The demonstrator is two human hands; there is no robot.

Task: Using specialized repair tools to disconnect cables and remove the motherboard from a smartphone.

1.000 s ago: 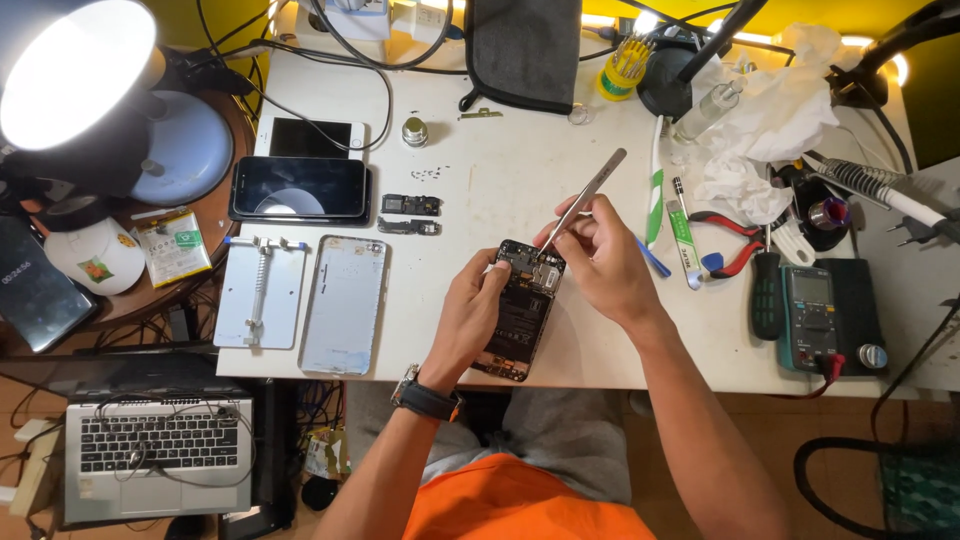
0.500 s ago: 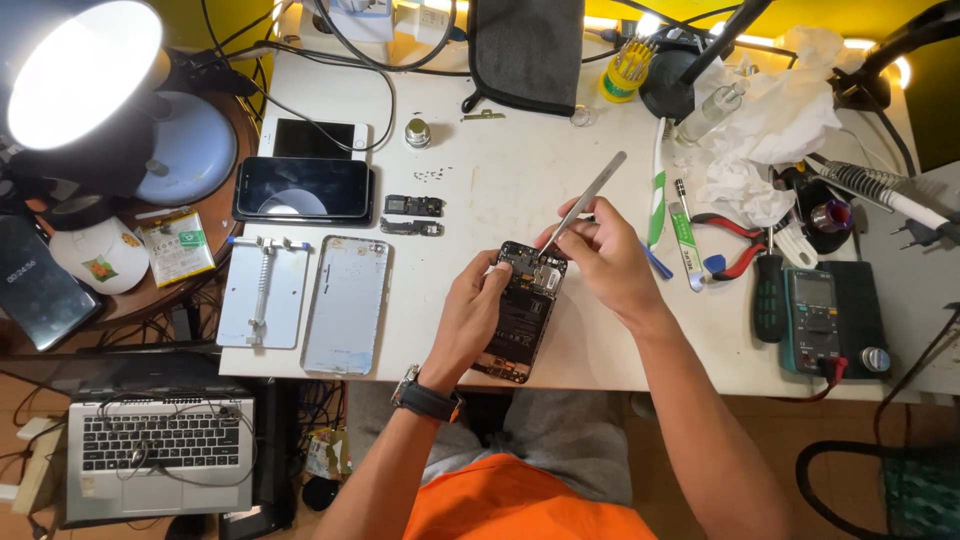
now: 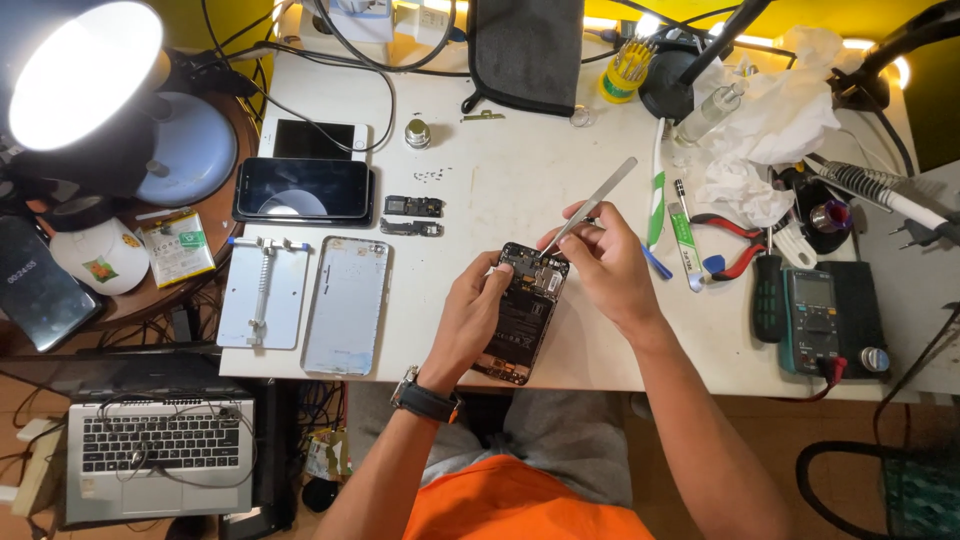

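While the head camera looks straight down at the bench, here's how it's all laid out, nearest stuff first:

Laptop (image 3: pixel 160 455): sits lowest and nearest, off the left corner below the table edge, lid open, cables lying over the keys.

Opened phone (image 3: pixel 525 312): back cover off, guts showing, lying near the front edge of the white table (image 3: pixel 500 190), tilted a bit with its top end pointing far-right.

Left hand (image 3: pixel 470 320): curled around the left side of the opened phone, fingers pressing on its upper edge and pinning it down. Dark watch on that wrist.

Right hand (image 3: pixel 610 265): pinched closed on metal tweezers (image 3: pixel 590 208), pen-style. Tips are down at the top end of the phone, the handle sticks up toward far-right.

Back cover (image 3: pixel 347 305): silver, flat on the table well left of the phone, with a metal repair jig (image 3: pixel 263 292) just beside it on the left.

Multimeter (image 3: pixel 812 318): near the right edge, a black-handled screwdriver (image 3: pixel 768 297) right next to it.

Red pliers (image 3: pixel 735 255): right of the right hand, close to some green-and-white pry tools (image 3: pixel 682 232).

Small boards (image 3: pixel 413 207): two little dark parts farther back, between the phone and the two intact phones (image 3: pixel 303 187) stacked on the left.

Black pouch (image 3: pixel 527 50): way at the far edge, center.

Lamp (image 3: pixel 85 75): far left, switched on and super bright.
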